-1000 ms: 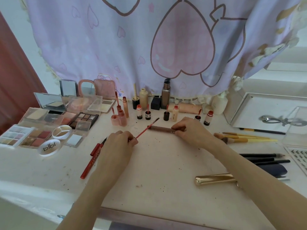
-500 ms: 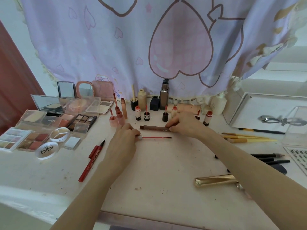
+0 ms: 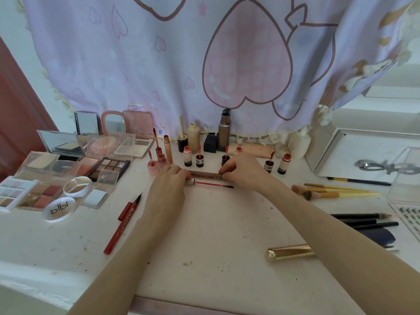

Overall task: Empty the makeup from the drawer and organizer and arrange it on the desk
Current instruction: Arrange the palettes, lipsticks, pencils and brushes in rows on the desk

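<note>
Light and stiff, the thin red applicator wand (image 3: 212, 184) is pinched at its cap by the left hand (image 3: 169, 181), while the right hand (image 3: 244, 170) pinches its slim brown tube (image 3: 204, 174) on the bench (image 3: 216, 235).

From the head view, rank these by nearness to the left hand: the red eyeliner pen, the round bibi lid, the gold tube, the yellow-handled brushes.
Measured from the left hand:
1. Red eyeliner pen, just below and to its left.
2. Round bibi lid, farther left beside the palettes.
3. Gold tube, lower right, partly under the right forearm.
4. Yellow-handled brushes, far right, past the right hand.
</note>
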Available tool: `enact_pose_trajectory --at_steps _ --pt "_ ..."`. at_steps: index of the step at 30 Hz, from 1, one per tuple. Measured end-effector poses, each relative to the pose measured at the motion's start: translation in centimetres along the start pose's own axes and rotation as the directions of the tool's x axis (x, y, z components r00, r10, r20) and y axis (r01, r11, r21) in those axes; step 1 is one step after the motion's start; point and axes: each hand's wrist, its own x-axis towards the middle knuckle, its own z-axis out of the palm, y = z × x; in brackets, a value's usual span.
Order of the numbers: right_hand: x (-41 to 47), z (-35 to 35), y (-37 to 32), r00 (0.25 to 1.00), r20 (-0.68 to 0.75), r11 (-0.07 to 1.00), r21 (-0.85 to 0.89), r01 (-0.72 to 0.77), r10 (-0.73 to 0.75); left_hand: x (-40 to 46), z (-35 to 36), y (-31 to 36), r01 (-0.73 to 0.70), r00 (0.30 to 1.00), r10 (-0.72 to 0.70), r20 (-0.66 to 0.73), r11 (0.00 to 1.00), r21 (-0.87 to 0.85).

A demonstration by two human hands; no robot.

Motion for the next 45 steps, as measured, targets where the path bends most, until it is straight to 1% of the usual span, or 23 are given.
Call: enact_pose_trajectory --at_steps 6,12,21,24,27,31,33,34,37,40,42,45 --pt "0.0 0.1 -0.1 1.000 -0.017 1.000 -0.002 0.001 -0.001 0.2 0.7 -0.4 -0.010 0.999 0.009 -0.040 1.000 -0.010" --pt "-0.3 0.1 -0.1 1.000 -0.025 1.000 -0.022 -0.002 0.002 0.0 0.8 -0.6 -0.029 0.998 0.029 -0.050 0.999 -0.013" --pt "-1.8 -0.6 0.5 0.994 -0.109 0.999 0.041 -0.001 0.005 -0.4 0.4 -0.2 -0.049 0.995 0.050 -0.090 0.999 0.013" --pt "-3.0 -1.3 0.8 0.992 -0.124 0.999 0.029 0.015 -0.011 -0.6 0.4 0.2 -0.101 0.985 0.104 -0.138 0.994 0.029" --pt "-4.5 -2.1 1.3 0.988 -0.148 0.999 -0.021 0.034 -0.036 -1.1 0.7 1.0 -0.131 0.986 0.134 -0.101 0.991 0.037" --pt "-7.1 -3.2 2.6 0.977 -0.206 0.998 -0.054 0.042 -0.052 -2.2 1.4 2.3 -0.176 0.979 0.173 -0.106 0.984 -0.018" --pt "-8.5 -3.8 3.5 0.976 -0.213 0.995 -0.098 0.024 -0.044 -2.7 1.9 3.1 -0.239 0.966 0.233 -0.112 0.970 -0.045" --pt "-9.2 -4.1 4.0 0.979 -0.201 0.992 -0.129 0.014 -0.040 -2.9 2.2 3.4 -0.273 0.959 0.267 -0.098 0.961 -0.053" --pt "-11.2 -4.9 5.3 0.984 -0.172 0.978 -0.206 0.016 -0.053 -3.1 2.5 5.1 -0.375 0.925 0.378 0.025 0.924 -0.080" --pt "-13.0 -5.6 6.6 0.980 -0.184 0.963 -0.267 0.022 -0.073 -3.3 3.0 7.3 -0.448 0.877 0.462 0.132 0.886 -0.122" --pt "-14.1 -6.0 7.7 0.982 -0.184 0.958 -0.288 -0.014 -0.041 -3.2 3.5 8.5 -0.481 0.848 0.502 0.173 0.864 -0.148" --pt "-15.5 -6.6 9.5 0.983 -0.185 0.962 -0.267 -0.065 0.015 -3.0 4.3 9.8 -0.493 0.814 0.527 0.244 0.849 -0.191"
